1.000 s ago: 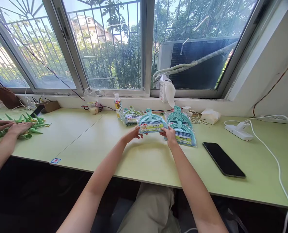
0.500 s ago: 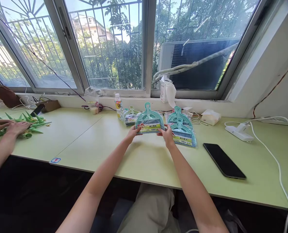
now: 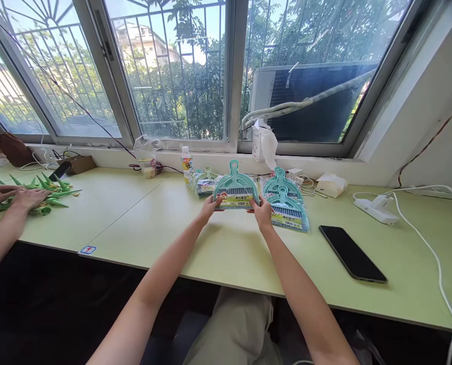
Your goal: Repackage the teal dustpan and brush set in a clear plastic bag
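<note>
Between my hands is a teal mini dustpan and brush set (image 3: 235,190) in a clear wrapper with a yellow-green label, its handle pointing up and away from me. My left hand (image 3: 211,207) grips its lower left corner. At the lower right corner, my right hand (image 3: 263,210) is closed on it too. The set is held above the table, over a faint shadow. Close to my right hand lie more wrapped teal dustpan sets (image 3: 288,215), overlapping each other. Behind my left hand sits a wrapped pale green set (image 3: 205,183), partly hidden by the held one.
A drink bottle (image 3: 187,166) stands by the sill, with a tissue pack (image 3: 264,142) behind the sets. To the right lie a black phone (image 3: 352,253) and a white power strip (image 3: 376,209) with its cable. At left, another person's hands (image 3: 30,198) rest on green spiky items (image 3: 60,195).
The held dustpan set is nearly still, with only a slight tilt of its label. Both hands keep their grip; the whole view has shifted a little.
</note>
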Available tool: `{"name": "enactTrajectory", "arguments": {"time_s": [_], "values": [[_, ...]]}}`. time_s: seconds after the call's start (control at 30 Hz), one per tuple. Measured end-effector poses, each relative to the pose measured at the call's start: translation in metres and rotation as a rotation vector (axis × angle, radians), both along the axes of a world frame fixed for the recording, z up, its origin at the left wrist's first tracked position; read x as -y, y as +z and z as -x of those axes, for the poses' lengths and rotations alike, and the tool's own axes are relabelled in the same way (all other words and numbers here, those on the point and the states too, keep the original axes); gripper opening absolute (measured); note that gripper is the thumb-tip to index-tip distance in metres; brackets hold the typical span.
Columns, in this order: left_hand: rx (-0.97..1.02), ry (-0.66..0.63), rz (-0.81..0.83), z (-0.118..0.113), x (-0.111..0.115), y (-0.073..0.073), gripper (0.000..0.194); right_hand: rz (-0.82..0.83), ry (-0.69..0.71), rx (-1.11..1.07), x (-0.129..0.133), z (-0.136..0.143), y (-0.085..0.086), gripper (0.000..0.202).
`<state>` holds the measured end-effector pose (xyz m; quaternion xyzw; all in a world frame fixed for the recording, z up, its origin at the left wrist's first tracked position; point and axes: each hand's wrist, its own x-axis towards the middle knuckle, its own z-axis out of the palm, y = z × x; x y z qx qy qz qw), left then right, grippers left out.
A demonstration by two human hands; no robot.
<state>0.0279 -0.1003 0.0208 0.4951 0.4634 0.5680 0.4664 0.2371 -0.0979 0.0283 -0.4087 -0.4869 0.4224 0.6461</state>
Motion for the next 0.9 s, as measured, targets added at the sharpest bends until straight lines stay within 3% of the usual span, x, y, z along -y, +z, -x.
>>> {"name": "enactTrajectory", "arguments": {"time_s": [0.17,0.3,0.73,0.9], "values": [[-0.105,-0.112,-0.018,-0.005,0.008,0.004,0.052,0.044,-0.036,-0.006,-0.001,-0.002,-0.001,0.031],[-0.134,-0.109,-0.028,-0.006,0.01,0.004,0.057,0.048,-0.042,0.055,0.0,-0.002,-0.002,0.043],[-0.017,0.053,-0.045,0.002,0.001,0.003,0.046,-0.063,-0.036,0.378,0.002,0.007,-0.007,0.063],[0.003,0.254,-0.015,0.008,-0.006,0.001,0.037,-0.248,-0.125,0.468,-0.002,0.014,-0.019,0.068]]}}
